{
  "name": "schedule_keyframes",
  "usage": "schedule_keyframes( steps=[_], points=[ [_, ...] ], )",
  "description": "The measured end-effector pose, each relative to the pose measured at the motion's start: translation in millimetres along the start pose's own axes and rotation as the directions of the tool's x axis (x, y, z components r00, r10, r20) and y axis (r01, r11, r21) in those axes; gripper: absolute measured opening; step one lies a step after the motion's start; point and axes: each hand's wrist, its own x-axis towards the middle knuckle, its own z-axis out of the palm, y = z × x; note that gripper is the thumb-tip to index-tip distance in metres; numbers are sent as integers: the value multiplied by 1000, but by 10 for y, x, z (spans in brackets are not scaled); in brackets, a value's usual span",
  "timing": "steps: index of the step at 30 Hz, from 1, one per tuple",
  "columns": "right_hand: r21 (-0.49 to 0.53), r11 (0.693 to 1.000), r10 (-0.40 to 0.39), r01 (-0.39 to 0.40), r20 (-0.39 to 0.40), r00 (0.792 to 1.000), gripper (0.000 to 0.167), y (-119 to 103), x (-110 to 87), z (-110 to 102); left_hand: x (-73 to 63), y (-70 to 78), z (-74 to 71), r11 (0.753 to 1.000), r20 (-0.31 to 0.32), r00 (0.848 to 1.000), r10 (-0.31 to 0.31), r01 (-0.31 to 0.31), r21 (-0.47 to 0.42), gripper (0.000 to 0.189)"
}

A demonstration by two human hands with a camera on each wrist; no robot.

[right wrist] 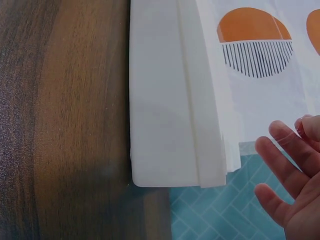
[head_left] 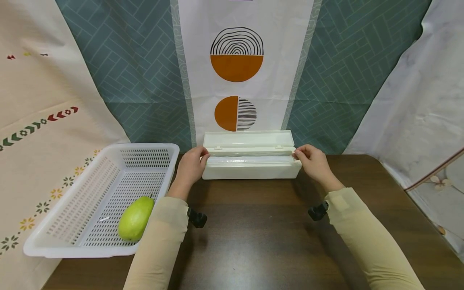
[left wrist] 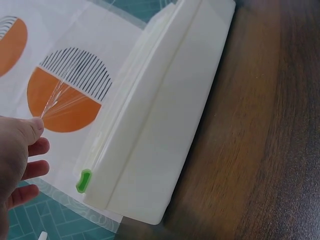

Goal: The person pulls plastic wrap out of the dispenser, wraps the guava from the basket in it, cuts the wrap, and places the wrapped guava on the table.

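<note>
A long white cling film dispenser box (head_left: 250,172) stands at the back of the table, its lid (head_left: 253,139) tipped up behind. Inside lies a roll of clear film (head_left: 250,160). At the box's left end, my left hand (head_left: 191,165) pinches clear film between thumb and forefinger; the film (left wrist: 55,97) stretches from the fingertips in the left wrist view. My right hand (head_left: 314,162) is at the right end, thumb and forefinger pinching film, with the other fingers spread in the right wrist view. A green slider (left wrist: 84,181) sits on the box's left end.
To the left stands a white perforated plastic basket (head_left: 174,155) with a green mango-like fruit (head_left: 135,218) in it, partly behind my left sleeve. The dark wooden table (head_left: 253,237) reaches toward me. A patterned cloth (head_left: 145,80) hangs right behind the box.
</note>
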Motion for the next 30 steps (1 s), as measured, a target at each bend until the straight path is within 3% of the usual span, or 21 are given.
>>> schedule_keyframes(
  steps=[30],
  points=[
    [2, 998, -64, 64, -41, 997, 27, -49, -1, -69, -26, 42, -69, 998, -89, 994, 64, -65, -12, 11]
  ],
)
